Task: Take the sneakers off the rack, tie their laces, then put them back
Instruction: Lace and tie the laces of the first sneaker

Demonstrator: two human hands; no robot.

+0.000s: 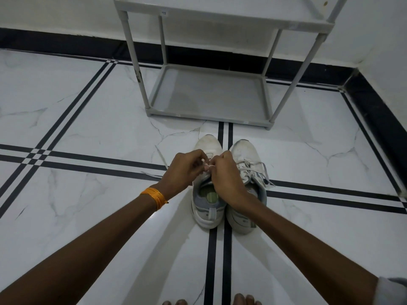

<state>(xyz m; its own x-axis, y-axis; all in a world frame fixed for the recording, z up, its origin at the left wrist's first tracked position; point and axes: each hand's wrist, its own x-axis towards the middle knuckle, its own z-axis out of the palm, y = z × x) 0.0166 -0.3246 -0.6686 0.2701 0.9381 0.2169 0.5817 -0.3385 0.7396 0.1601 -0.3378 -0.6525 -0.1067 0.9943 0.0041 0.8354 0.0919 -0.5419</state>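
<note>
A grey rack (207, 93) stands against the wall, its shelves bare; a small label on the upper shelf edge is illegible. Two white sneakers (246, 159) sit side by side on the marble floor (88, 119) before it (toes toward the rack). Left hand (185, 170) and right hand (226, 175) are closed, pinching the left shoe's laces (160, 157) above its tongue.
</note>
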